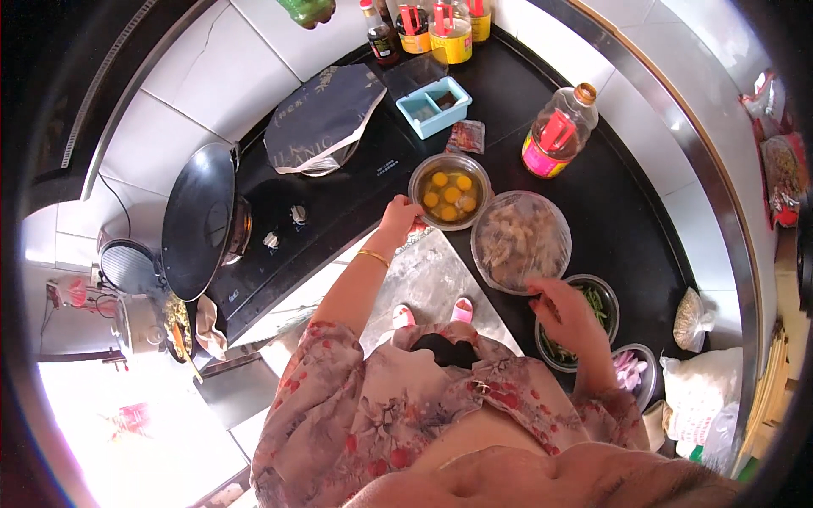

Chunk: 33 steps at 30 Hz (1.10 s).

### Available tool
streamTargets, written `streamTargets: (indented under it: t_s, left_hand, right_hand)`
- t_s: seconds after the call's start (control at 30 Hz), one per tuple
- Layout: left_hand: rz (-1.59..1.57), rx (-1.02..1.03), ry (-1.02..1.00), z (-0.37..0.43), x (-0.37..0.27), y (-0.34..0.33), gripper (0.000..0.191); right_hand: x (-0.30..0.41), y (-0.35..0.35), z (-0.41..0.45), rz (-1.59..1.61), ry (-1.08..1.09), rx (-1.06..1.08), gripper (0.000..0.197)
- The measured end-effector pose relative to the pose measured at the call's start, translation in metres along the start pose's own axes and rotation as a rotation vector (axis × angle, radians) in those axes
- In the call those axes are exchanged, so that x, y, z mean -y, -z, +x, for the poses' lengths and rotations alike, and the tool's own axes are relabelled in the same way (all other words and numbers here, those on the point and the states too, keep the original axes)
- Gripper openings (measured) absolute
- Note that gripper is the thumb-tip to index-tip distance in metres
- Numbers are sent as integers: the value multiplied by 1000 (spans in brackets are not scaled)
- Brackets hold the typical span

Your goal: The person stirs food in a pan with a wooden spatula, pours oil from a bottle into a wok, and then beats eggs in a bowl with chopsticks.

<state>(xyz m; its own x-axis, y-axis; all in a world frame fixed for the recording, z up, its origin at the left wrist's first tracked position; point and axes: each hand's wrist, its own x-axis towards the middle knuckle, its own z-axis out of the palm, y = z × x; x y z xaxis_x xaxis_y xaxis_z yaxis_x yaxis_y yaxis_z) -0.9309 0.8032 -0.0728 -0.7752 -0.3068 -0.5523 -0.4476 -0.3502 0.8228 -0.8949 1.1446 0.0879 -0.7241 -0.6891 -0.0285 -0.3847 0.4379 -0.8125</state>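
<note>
My left hand (402, 219) grips the lower left rim of a round bowl of raw eggs (450, 192), several whole yolks showing in it. Touching that bowl on its right is a larger bowl of pale food pieces (521, 241), covered with clear plastic film. The fingers of my right hand (562, 311) are at this bowl's lower rim; whether they grip it cannot be told. Partly behind my right hand and forearm stand a bowl of cut green vegetables (596, 303) and a bowl of sliced purple onion (629, 370).
A wok (198, 222) stands tilted on the hob at left, beside a paper-covered pan (321, 120). Behind the eggs are a blue seasoning box (434, 106), a red sachet (467, 136) and a large oil bottle (559, 133). Plastic bags (702, 387) lie at right.
</note>
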Motion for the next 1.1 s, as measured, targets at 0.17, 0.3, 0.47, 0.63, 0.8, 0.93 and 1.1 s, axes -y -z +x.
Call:
streamTargets:
  t_s: [0.17,0.3,0.47,0.63,0.8,0.93,1.1]
  left_hand:
    - [-25,-74,-54,-9,0,1,16]
    - [1,-71,-63,-13,-1,14,16]
    - [-55,-89,-37,-27,-10,39,16]
    - [-69,-74,-64,-33,-27,68,15]
    - [-112,-65,-87,-26,-40,98,16]
    - [-177,-76,-89,-19,-48,107,15]
    - [-216,-109,-115,-13,-46,108,13]
  right_hand:
    - [-3,-6,113,11,229,25,25]
    - [-16,-30,235,-70,173,30,28]
    - [-20,-82,343,-432,31,-34,35]
    - [-27,-106,384,-573,17,-3,15]
    - [-56,-99,404,-557,-12,-33,14]
    - [-53,-87,414,-452,-75,-102,9]
    - [-47,-86,424,-665,-3,-17,28]
